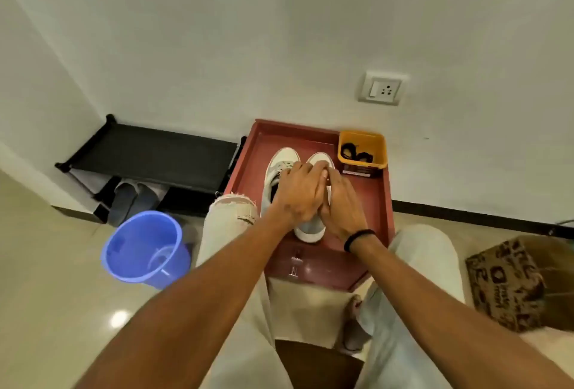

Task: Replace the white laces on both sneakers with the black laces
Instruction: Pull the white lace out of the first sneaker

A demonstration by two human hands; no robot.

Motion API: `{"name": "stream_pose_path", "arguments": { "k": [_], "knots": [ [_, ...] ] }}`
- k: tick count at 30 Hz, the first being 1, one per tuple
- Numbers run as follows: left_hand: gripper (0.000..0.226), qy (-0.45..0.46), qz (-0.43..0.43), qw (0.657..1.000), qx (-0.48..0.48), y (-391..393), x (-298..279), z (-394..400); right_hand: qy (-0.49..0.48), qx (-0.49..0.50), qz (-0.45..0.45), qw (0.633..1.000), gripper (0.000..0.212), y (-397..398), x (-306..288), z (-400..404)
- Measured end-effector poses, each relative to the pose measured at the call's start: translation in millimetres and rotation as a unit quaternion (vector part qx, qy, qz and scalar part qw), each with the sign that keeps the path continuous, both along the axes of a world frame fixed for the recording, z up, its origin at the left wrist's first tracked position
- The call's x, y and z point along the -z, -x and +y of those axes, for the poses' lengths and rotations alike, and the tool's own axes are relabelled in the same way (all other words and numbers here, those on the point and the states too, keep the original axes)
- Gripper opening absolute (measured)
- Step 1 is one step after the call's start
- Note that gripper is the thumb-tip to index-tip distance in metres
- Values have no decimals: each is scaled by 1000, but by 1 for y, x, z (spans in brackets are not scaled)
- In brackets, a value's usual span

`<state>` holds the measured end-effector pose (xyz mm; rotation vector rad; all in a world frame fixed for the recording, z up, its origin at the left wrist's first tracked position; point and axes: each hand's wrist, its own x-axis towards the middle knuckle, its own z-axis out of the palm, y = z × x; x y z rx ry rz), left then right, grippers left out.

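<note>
— Two hands on one shoe? 
— Yes. Left hand (299,193) and right hand (340,202) lie over the right sneaker (310,230); whether either pinches a lace, I cannot tell.
— The other?
— Left sneaker (281,160) just beside it, on the red table (372,202).
— Black laces (355,152)?
— Farther back, in the yellow tub (362,140) (coiled).

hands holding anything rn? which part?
Both hands, left and right, are on the right sneaker, over its lace area. The actual grip is hidden, so a hold can't be told.
</note>
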<state>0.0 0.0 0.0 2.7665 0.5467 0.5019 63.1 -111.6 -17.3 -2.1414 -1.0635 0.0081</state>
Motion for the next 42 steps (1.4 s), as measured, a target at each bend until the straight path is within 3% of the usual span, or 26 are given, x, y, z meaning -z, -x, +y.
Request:
{"name": "stream_pose_path", "arguments": {
  "k": [5, 9, 14, 22, 26, 30, 35, 39, 42],
  "knots": [
    [26, 44, 28, 999, -15, 10, 29, 21, 98, 17, 28, 995, 23, -17, 33, 1],
    [24, 77, 59, 992, -83, 19, 52, 48, 191, 63, 48, 978, 23, -45, 40, 18],
    [28, 101, 130, 983, -81, -7, 55, 76, 239, 95, 61, 964, 38, -81, 38, 43],
    [42, 106, 256, 958, -72, -32, 43, 87, 266, 68, 52, 960, 35, -110, 42, 58],
    [46, 121, 321, 939, -6, -19, 43, 97, 258, 35, 41, 965, 37, -114, 45, 60],
    [49, 165, 326, 931, 13, -12, 40, 94, 255, 12, 58, 965, 38, -110, 36, 61],
    [48, 173, 306, 936, 5, -1, 43, 87, 230, 73, 79, 967, 35, -81, 16, 42],
    [28, 193, 323, 926, 11, 5, 38, 79, 228, -7, 95, 969, 35, -38, 7, 44],
    [37, 228, 316, 921, 27, 8, 29, 74, 184, 34, 106, 977, 51, -15, 34, 43]
  ]
}}
